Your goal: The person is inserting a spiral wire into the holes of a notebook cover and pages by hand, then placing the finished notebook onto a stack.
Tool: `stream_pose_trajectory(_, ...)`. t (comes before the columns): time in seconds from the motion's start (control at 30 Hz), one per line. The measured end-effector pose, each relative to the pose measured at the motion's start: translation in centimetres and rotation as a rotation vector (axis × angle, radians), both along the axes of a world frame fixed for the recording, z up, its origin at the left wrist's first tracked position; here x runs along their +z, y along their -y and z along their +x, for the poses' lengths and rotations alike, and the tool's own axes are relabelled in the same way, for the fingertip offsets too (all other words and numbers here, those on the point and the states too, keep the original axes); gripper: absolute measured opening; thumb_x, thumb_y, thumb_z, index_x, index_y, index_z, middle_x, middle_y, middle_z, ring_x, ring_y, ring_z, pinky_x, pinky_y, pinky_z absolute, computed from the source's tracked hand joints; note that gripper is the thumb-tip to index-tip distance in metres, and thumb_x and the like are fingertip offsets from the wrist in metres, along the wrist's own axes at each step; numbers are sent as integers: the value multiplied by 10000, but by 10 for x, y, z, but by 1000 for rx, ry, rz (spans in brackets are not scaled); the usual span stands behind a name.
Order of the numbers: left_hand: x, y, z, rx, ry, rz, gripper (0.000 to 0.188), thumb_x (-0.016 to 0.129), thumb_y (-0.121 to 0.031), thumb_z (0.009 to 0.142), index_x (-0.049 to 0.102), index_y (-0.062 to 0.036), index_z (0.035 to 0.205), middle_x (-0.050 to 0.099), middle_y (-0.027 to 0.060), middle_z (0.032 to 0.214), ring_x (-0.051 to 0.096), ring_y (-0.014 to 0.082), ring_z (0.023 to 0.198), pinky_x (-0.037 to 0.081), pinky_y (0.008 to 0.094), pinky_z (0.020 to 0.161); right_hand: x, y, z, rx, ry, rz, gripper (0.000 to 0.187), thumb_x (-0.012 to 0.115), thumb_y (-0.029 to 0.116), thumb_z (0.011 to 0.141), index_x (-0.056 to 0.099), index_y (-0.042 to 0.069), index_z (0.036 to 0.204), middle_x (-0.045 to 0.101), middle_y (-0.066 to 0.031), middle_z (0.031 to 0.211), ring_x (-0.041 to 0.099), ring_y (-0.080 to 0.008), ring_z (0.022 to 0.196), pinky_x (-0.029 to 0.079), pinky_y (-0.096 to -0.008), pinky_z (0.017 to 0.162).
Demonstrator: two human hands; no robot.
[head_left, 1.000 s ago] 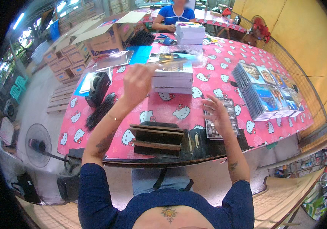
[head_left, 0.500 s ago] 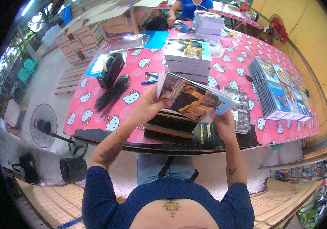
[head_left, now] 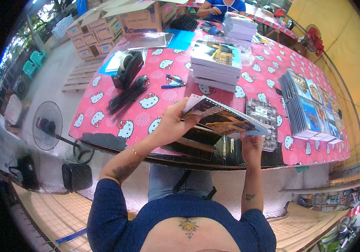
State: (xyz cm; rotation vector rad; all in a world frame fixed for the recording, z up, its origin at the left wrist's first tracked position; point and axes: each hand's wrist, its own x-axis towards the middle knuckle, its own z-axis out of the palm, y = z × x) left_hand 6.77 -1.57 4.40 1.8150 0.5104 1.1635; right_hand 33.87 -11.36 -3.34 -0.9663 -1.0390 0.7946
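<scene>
My left hand and my right hand hold a notebook with a photo cover and punched holes along its far edge. The left thumb presses on its left end; the right fingers grip its near right side. It is tilted in the air above a dark wooden block at the table's near edge. Beyond it stands a tall stack of punched notebooks. A black-and-white patterned pad lies just to the right, partly behind my right hand. Blue-handled pliers rest beyond my left hand.
On the pink table lie a bundle of black binding coils and a black tape dispenser. Bound notebooks are piled at right. Another person sits at the far side. A fan stands left of the table.
The notebook has tipped flatter, so its cover now shows at a slant. My right hand has moved slightly down beneath its edge. The head view has shifted a little.
</scene>
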Motion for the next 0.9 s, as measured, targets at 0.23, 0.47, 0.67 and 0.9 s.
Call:
stream_pose_trajectory(0.23, 6, 13, 17, -13, -30, -27, 338, 661, -42, 886, 571, -8, 1210, 683, 80, 980, 620, 140, 893, 496, 311, 794, -5, 12, 16, 25, -60, 28, 391, 608, 5, 929, 501, 34, 1305, 581, -72, 1272, 544, -183, 1168, 396, -350, 1026)
stream_pose_trajectory(0.47, -14, -6, 8, 51, -26, -21, 337, 683, -56, 866, 578, -7, 1182, 688, 79, 945, 620, 132, 870, 491, 307, 801, -23, 3, -9, -70, -70, -21, 230, 636, 60, 939, 568, 36, 1157, 628, -27, 1069, 571, -119, 1000, 459, -294, 869)
stream_pose_trajectory(0.67, -9, 2, -4, 522, -72, 269, 608, 640, 30, 726, 460, -13, 1305, 459, 139, 1328, 445, 266, 1262, 311, 458, 1107, -46, -9, -25, 114, -75, -55, 300, 638, 72, 934, 559, 32, 1220, 607, -57, 1151, 564, -126, 1042, 465, -304, 887)
stream_pose_trajectory(0.9, -34, 36, 5, 397, -876, 795, 680, 602, -150, 776, 439, -69, 1431, 422, 276, 1413, 372, 391, 1371, 71, 683, 1129, -46, -19, -62, 112, 433, -168, 756, 690, 293, 892, 309, -45, 1450, 434, -224, 1421, 435, -322, 1303, 313, -410, 1101)
